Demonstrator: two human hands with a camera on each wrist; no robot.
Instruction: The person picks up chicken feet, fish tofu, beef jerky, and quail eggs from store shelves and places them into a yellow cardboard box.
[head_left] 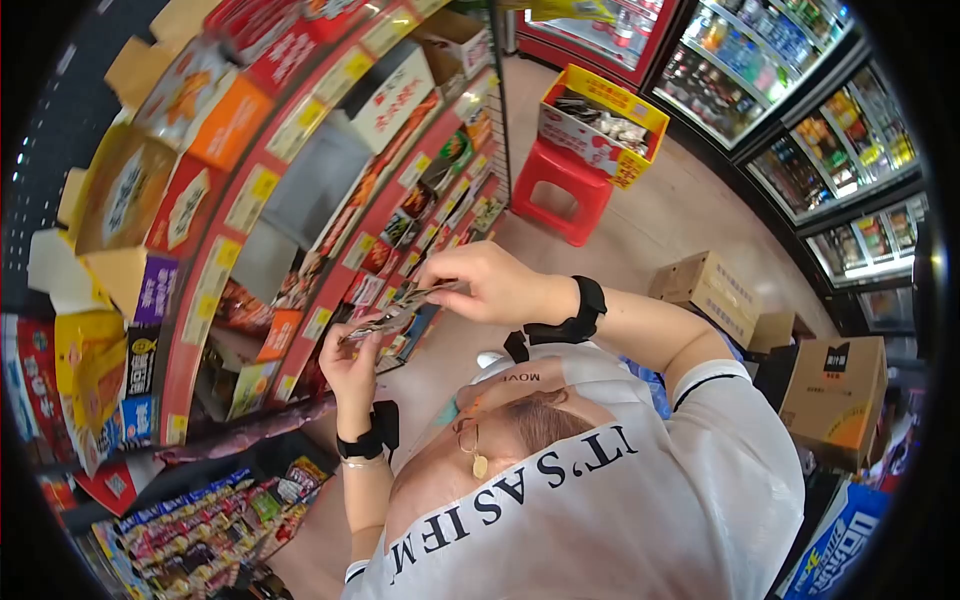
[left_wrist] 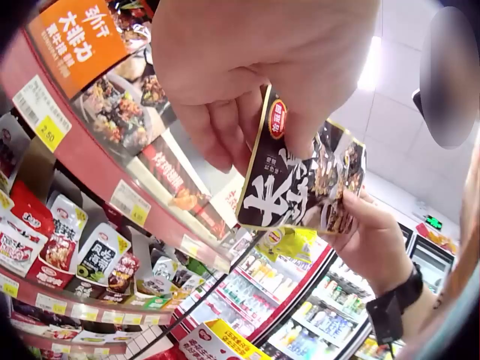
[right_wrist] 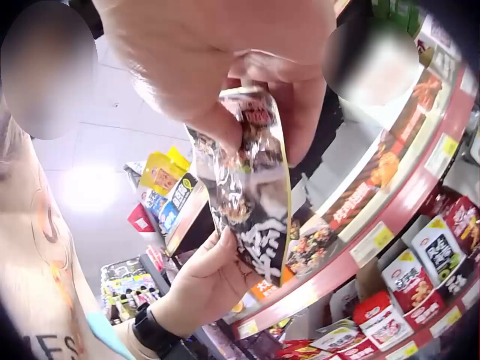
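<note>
A black snack packet with white characters and a food picture (left_wrist: 289, 184) is held between both hands, in front of the shelf. The left hand (head_left: 352, 362) pinches one end, thumb on its face; in the left wrist view the left hand (left_wrist: 262, 67) is large at the top. The right hand (head_left: 490, 283) pinches the other end between thumb and fingers. From the right wrist, the packet (right_wrist: 247, 180) looks slightly bent, with the right hand (right_wrist: 225, 67) above and the left hand (right_wrist: 202, 281) below.
Red-edged shelves (head_left: 225, 250) of snacks and price tags stand close on the left. Beyond the hands, a red stool (head_left: 563, 190) bears a yellow box (head_left: 655, 125) of packets. Drink coolers (head_left: 790, 130) line the far side. Cardboard boxes (head_left: 835, 390) stand at the right.
</note>
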